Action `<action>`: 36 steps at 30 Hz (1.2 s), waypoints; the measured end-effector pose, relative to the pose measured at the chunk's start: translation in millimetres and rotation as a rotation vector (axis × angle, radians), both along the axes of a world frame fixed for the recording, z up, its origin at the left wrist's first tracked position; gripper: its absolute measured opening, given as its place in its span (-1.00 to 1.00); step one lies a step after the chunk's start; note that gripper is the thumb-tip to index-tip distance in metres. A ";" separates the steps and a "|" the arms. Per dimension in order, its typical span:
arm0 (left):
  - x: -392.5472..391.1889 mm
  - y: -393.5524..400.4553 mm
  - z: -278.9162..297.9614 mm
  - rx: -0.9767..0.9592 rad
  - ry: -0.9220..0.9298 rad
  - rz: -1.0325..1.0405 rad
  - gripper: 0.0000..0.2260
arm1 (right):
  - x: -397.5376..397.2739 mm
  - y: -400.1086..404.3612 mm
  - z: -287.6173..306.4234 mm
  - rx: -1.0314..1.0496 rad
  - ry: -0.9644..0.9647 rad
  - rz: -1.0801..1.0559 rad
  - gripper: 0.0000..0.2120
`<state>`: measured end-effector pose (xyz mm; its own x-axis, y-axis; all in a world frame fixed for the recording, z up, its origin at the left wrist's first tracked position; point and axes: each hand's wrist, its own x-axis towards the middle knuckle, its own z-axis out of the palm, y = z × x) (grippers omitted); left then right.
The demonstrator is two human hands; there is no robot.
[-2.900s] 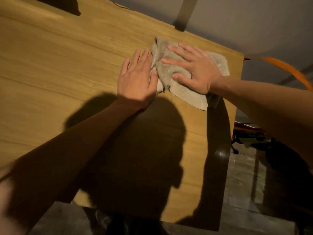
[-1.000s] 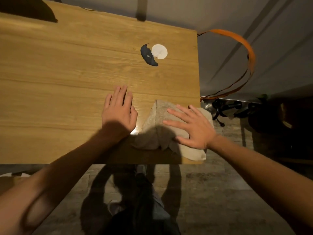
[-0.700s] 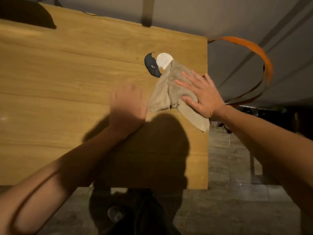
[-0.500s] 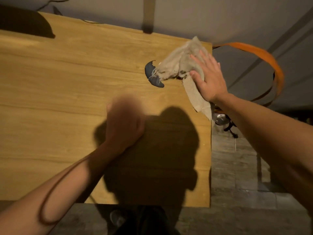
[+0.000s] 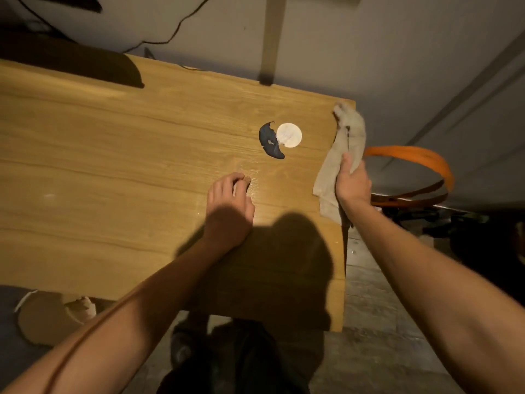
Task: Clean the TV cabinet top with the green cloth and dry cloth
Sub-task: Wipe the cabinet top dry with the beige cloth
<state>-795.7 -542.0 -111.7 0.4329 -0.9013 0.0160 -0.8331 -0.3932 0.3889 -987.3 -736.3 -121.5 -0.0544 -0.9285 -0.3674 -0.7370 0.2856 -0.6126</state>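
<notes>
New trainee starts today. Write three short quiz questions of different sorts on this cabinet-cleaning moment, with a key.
1. True or false: the right hand grips the cloth at the right edge of the cabinet top.
2. Which does the left hand hold? A) a green cloth B) nothing C) a spray bottle
3. Fill in: beside the dark crescent-shaped patch on the wood is a round ____ disc.

Key: 1 true; 2 B; 3 white.
</notes>
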 end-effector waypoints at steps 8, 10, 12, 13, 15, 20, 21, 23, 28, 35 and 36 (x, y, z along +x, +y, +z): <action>-35.2 50.8 37.7 0.104 0.385 -0.121 -0.77 | -47.5 114.8 20.4 0.005 0.081 0.192 -0.32; -42.6 60.0 41.5 0.134 0.408 -0.168 -0.80 | -50.4 138.9 23.9 0.039 0.201 0.231 -0.34; -46.4 68.5 44.5 0.190 0.425 -0.210 -0.81 | -48.1 158.8 30.3 0.071 0.286 0.233 -0.38; -47.3 71.9 45.6 0.218 0.433 -0.229 -0.81 | -46.8 165.3 33.6 0.077 0.304 0.234 -0.40; -47.4 76.3 47.5 0.258 0.453 -0.248 -0.81 | -46.3 170.9 40.6 0.080 0.301 0.219 -0.42; -37.3 66.5 56.3 0.313 0.438 -0.233 -0.75 | -44.9 157.0 61.6 0.086 -0.151 -0.245 -0.60; -34.8 64.6 58.6 0.310 0.435 -0.228 -0.75 | -44.7 153.9 64.8 0.100 -0.230 -0.332 -0.54; -29.4 62.0 63.2 0.299 0.436 -0.215 -0.76 | -45.9 148.5 69.9 0.175 -0.313 -0.469 -0.35; -18.4 59.3 73.5 0.289 0.424 -0.204 -0.76 | -45.3 132.4 84.3 0.476 -0.525 -0.625 -0.33; -14.8 55.8 79.7 0.216 0.448 -0.178 -0.85 | -14.1 141.7 104.1 0.378 -0.578 -0.282 -0.21; -13.9 55.1 80.5 0.203 0.434 -0.177 -0.86 | -9.2 145.6 107.3 0.349 -0.581 -0.202 -0.15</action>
<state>-809.7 -486.8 -31.3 0.2008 -0.9277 -0.3148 -0.6724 -0.3642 0.6444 -996.5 -590.6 -14.2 0.0825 -0.7433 -0.6638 -0.2302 0.6339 -0.7384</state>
